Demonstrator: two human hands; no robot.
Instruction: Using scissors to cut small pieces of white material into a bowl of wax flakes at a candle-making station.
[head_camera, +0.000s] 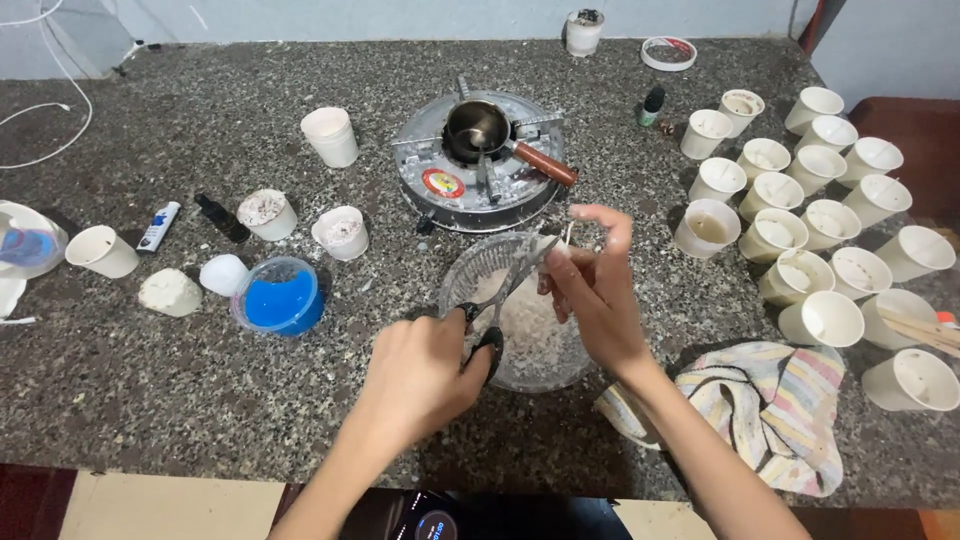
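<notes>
Lowest in the frame, a dark phone (430, 520) peeks over the bottom edge, just below the two forearms. Above it, the left hand (425, 370) is closed through the black handles of a pair of scissors (505, 290), whose blades point up and to the right over a clear plastic bowl (470, 275) of white flakes at the centre of the speckled stone counter (150, 380). The right hand (595, 290) pinches a thin white wick (567, 235) between thumb and fingertips, right at the blade tips. Just above the bowl sits a round metal stove (440, 185) carrying a small pot (475, 128) with a brown handle. White paper cups (815, 225) crowd the right side, a striped cloth (780, 400) lies at lower right, and a blue-lidded tub (280, 297) stands left of the bowl.
</notes>
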